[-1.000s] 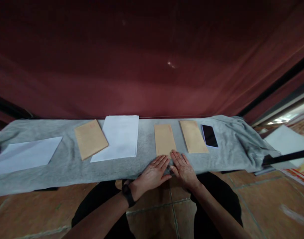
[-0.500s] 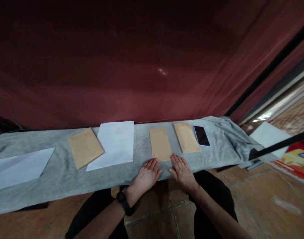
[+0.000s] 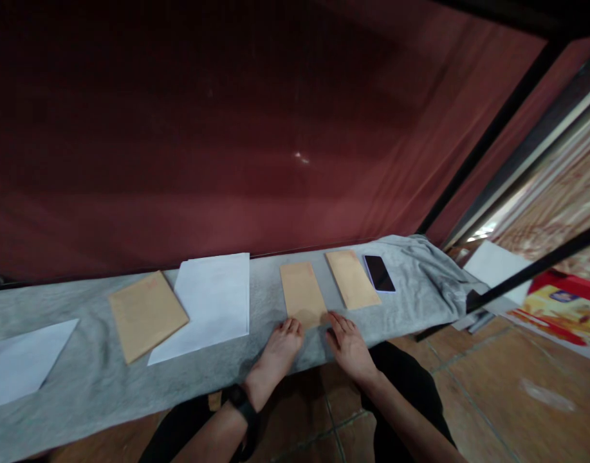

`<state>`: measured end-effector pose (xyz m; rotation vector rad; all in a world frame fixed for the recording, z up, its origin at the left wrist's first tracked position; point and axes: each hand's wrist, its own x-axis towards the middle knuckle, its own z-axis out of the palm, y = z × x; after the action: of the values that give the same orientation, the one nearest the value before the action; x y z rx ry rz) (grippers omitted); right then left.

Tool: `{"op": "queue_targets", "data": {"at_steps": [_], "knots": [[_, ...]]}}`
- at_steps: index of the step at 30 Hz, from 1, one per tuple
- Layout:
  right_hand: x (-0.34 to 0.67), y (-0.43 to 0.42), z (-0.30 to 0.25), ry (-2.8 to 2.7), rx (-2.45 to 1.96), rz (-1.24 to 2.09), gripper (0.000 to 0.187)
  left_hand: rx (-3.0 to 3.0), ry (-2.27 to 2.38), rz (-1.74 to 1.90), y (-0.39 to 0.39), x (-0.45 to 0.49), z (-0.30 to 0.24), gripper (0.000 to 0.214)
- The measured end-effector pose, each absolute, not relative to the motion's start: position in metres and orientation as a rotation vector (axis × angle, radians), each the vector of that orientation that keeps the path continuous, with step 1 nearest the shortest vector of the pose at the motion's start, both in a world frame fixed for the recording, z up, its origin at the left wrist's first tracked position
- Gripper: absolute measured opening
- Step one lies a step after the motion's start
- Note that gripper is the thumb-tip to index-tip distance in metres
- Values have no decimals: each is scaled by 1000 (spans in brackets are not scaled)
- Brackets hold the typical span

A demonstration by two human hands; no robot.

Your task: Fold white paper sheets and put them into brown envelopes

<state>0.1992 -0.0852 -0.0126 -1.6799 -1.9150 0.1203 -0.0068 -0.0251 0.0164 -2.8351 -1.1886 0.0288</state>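
Both my hands rest flat on a grey cloth (image 3: 82,392) that covers a long low table. My left hand (image 3: 278,350), with a black watch on its wrist, has its fingertips at the near left corner of a narrow brown envelope (image 3: 302,294). My right hand (image 3: 349,344) lies open just right of that envelope's near edge. Neither hand holds anything. A second narrow brown envelope (image 3: 351,278) lies to the right, and a dark phone (image 3: 379,272) beside it.
Further left on the cloth lie a white sheet (image 3: 208,303), a wider brown envelope (image 3: 146,314) and another white sheet (image 3: 19,364) at the left edge. A dark red curtain (image 3: 227,141) hangs behind. A black bar (image 3: 531,273) crosses at right over tiled floor.
The view has tilted up and swung right, so the table sits lower in the picture. My hands have slid slightly apart near the envelope's near edge and remain flat on the cloth.
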Motion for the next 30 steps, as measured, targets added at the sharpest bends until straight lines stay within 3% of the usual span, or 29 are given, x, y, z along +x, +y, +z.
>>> {"op": "queue_targets", "data": {"at_steps": [6, 10, 14, 20, 24, 30], "knots": [[200, -78, -9, -1334, -1683, 575, 27, -2790, -1353, -231, -17, -10, 15, 23], [183, -68, -7, -873, -1557, 1178, 45, -2750, -1337, -395, -17, -8, 23, 20], [165, -53, 3, -615, -1284, 1439, 58, -2822, -1138, -340, -23, 0, 22, 27], [168, -38, 6, -457, -1221, 1366, 52, -2827, -978, -445, -22, 4, 12, 29], [195, -31, 9, -455, -1215, 1287, 51, -2794, -1079, -655, -17, 3, 11, 28], [250, -23, 17, -472, -1285, 1111, 38, -2829, -1222, -696, -11, 0, 10, 20]]}}
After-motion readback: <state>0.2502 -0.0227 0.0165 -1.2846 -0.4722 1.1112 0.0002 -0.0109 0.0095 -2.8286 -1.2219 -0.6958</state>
